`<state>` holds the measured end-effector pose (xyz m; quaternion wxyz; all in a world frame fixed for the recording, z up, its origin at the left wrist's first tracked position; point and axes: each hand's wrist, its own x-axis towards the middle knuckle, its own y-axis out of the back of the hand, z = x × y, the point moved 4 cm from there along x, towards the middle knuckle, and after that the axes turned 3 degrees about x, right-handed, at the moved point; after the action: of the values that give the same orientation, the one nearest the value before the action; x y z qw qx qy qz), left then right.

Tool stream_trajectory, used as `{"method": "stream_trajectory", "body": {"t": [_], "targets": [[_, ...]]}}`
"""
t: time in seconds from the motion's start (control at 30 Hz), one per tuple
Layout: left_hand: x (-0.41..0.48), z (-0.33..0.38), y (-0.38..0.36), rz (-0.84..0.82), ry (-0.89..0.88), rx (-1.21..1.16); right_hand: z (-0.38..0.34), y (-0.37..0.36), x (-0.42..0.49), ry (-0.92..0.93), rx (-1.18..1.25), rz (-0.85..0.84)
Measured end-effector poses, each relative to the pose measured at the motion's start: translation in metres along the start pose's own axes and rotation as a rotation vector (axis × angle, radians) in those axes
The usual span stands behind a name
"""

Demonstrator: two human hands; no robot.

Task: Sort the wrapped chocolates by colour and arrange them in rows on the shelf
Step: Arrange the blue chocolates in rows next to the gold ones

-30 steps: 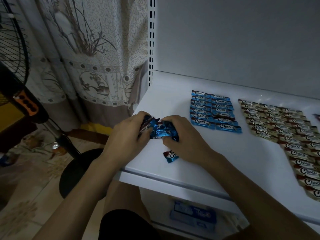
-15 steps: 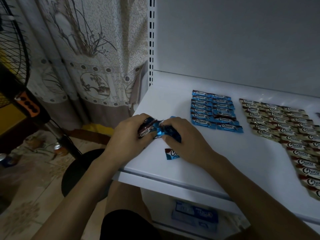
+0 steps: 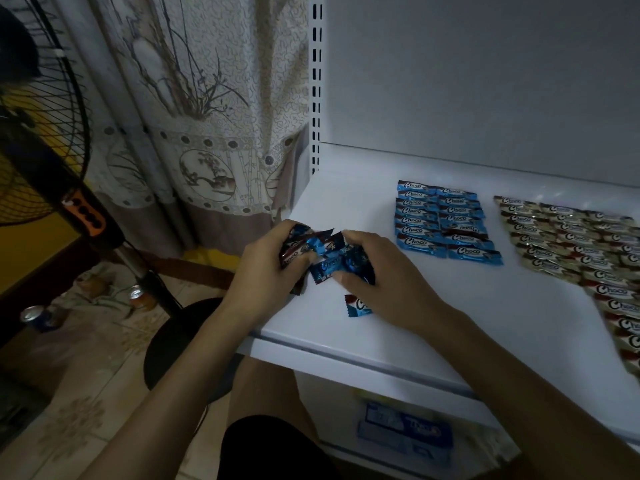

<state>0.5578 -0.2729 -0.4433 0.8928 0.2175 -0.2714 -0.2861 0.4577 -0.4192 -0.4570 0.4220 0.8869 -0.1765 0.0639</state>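
Observation:
A bunch of blue wrapped chocolates (image 3: 327,263) sits between my two hands at the left front of the white shelf (image 3: 433,323). My left hand (image 3: 266,268) grips several of them, one showing a brown end. My right hand (image 3: 374,275) curls over the right side of the bunch. One loose blue chocolate (image 3: 356,306) lies on the shelf just under my right hand. Two columns of blue chocolates (image 3: 446,223) lie in rows further back. To their right lie rows of gold-white chocolates (image 3: 568,244).
A slotted white upright (image 3: 316,84) marks the shelf's left end, with a patterned curtain (image 3: 207,116) beside it. A standing fan (image 3: 45,140) and its round base (image 3: 183,341) stand on the tiled floor at left, with cans (image 3: 138,296) nearby. A blue box (image 3: 405,431) sits on the lower shelf.
Both hands stay at the bunch and have shifted the wrappers slightly between them. The view has drifted a little; the sorted rows have not moved.

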Motion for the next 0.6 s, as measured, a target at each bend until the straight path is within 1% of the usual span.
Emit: {"method": "stream_trajectory", "body": {"t": [0.1, 0.17, 0.27, 0.47, 0.6], "targets": [[0.001, -0.003, 0.000, 0.008, 0.027, -0.068, 0.000, -0.002, 0.002, 0.059, -0.058, 0.002], [0.002, -0.005, -0.001, -0.016, 0.035, -0.064, 0.002, -0.004, 0.005, 0.067, -0.093, 0.000], [0.003, -0.005, -0.002, -0.005, 0.034, -0.074, 0.004, -0.006, 0.009, 0.055, -0.131, -0.008], [0.004, -0.006, 0.005, 0.098, 0.078, -0.247, -0.002, -0.008, 0.025, 0.001, -0.184, 0.028], [0.003, -0.004, 0.005, 0.101, 0.086, -0.322, -0.006, -0.009, 0.026, -0.007, -0.154, 0.065]]}}
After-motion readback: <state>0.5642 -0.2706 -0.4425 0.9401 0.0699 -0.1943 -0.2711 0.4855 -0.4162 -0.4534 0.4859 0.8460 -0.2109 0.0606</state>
